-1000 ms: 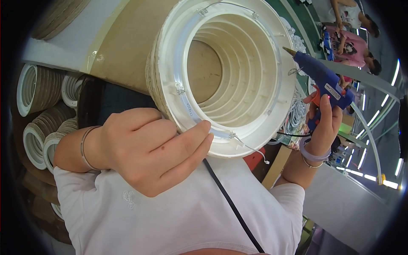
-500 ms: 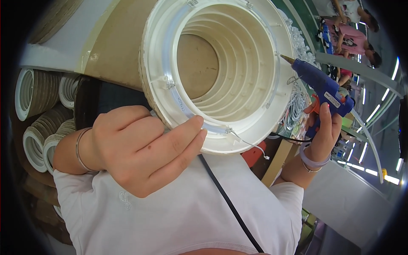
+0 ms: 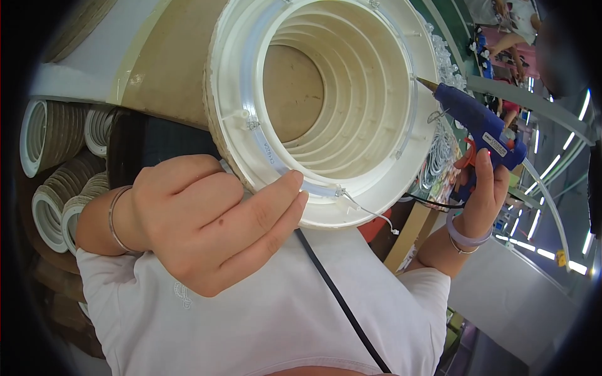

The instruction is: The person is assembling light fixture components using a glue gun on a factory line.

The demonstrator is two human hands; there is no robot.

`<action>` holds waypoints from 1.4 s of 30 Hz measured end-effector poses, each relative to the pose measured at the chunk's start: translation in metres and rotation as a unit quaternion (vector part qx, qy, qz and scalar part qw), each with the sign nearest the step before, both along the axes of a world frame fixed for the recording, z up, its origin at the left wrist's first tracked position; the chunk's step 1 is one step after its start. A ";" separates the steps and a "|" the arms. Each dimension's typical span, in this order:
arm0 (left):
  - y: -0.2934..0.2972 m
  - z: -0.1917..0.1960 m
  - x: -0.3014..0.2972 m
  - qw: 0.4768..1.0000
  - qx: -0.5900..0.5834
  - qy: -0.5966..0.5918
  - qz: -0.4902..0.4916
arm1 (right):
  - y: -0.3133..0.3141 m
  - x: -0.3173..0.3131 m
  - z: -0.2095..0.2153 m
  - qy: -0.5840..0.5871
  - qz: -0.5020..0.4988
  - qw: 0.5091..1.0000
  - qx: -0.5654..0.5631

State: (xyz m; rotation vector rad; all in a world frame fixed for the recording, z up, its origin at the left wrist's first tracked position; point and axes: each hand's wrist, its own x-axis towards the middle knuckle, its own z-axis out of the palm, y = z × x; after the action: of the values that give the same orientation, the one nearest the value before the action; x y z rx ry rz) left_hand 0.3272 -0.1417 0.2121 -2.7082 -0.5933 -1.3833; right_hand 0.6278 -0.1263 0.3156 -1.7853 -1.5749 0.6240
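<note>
My left hand (image 3: 207,222) grips the lower left rim of a white ribbed plastic ring housing (image 3: 326,106), fingers pressing a clear tube (image 3: 276,156) that runs round the inside of its rim. Thin wire ends (image 3: 373,216) stick out from the tube at the bottom. My right hand (image 3: 483,194) holds a blue hot glue gun (image 3: 480,128), whose brass nozzle touches the housing's right rim. A black cord (image 3: 338,301) hangs down across my white shirt.
Stacks of similar white-rimmed rings (image 3: 56,169) lie at the left. A brown cardboard sheet (image 3: 163,62) sits behind the housing. A person in pink (image 3: 511,25) is at the far upper right, beside green benches and clear parts (image 3: 442,62).
The housing has shifted toward me and sits larger in view. The glue gun has swung left, its nozzle now touching the right rim. My left hand keeps its grip.
</note>
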 end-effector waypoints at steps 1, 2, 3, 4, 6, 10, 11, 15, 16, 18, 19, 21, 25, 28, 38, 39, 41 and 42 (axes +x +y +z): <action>0.000 0.001 0.000 1.000 0.003 -0.002 0.000 | 0.000 0.000 0.002 -0.004 0.003 1.000 -0.001; 0.000 0.001 0.000 1.000 0.006 -0.004 0.000 | 0.000 -0.001 0.002 -0.004 0.003 1.000 -0.001; 0.000 0.001 0.000 1.000 0.007 -0.004 0.000 | -0.001 -0.003 0.002 -0.006 -0.006 1.000 0.006; 0.000 0.002 0.000 1.000 0.007 -0.002 -0.001 | -0.001 -0.004 0.002 -0.008 -0.015 1.000 0.013; 0.000 0.002 -0.001 1.000 0.008 -0.001 -0.001 | -0.001 -0.005 0.001 -0.002 -0.006 1.000 0.018; 0.000 0.004 -0.002 1.000 0.007 0.010 -0.009 | -0.001 -0.004 0.001 0.010 0.013 0.999 0.031; 0.001 0.004 -0.002 1.000 0.006 0.013 -0.011 | -0.001 -0.004 0.001 0.009 0.013 0.999 0.031; 0.000 0.002 -0.001 1.000 0.003 -0.001 -0.009 | -0.002 -0.003 0.001 -0.006 0.002 0.999 0.034; 0.000 0.003 -0.002 1.000 0.003 0.001 -0.009 | -0.002 -0.003 0.001 -0.016 0.000 0.999 0.035; 0.001 0.003 -0.002 1.000 0.004 0.003 -0.011 | -0.002 -0.004 0.000 -0.023 -0.003 0.999 0.039; 0.001 0.003 -0.002 1.000 0.002 0.005 -0.012 | -0.002 -0.004 -0.001 -0.028 -0.005 0.999 0.044; 0.001 0.003 -0.002 1.000 0.000 0.005 -0.013 | -0.003 -0.003 0.001 -0.030 0.002 0.999 0.038; 0.001 0.003 -0.002 1.000 0.003 0.008 -0.011 | -0.003 -0.003 0.001 -0.031 0.010 0.999 0.034; 0.001 0.003 -0.002 1.000 0.004 0.006 -0.009 | -0.003 0.005 0.002 -0.041 0.000 0.999 0.006; 0.001 0.003 -0.002 1.000 0.002 0.009 -0.010 | 0.000 -0.007 0.002 -0.062 -0.015 0.998 0.011; 0.001 0.003 -0.002 1.000 0.002 0.009 -0.011 | 0.001 -0.008 0.001 -0.065 -0.011 0.998 0.019; 0.001 0.003 -0.002 1.000 0.002 0.008 -0.007 | 0.002 -0.011 0.001 -0.068 -0.007 0.997 0.027; 0.001 0.004 -0.002 1.000 0.002 0.008 -0.007 | 0.002 -0.013 0.002 -0.069 -0.009 0.997 0.031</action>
State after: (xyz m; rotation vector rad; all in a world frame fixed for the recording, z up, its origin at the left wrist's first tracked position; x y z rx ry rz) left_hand 0.3255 -0.1406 0.2159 -2.7233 -0.5697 -1.3623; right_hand 0.6145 -0.1241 0.3177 -1.8277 -1.6487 0.4477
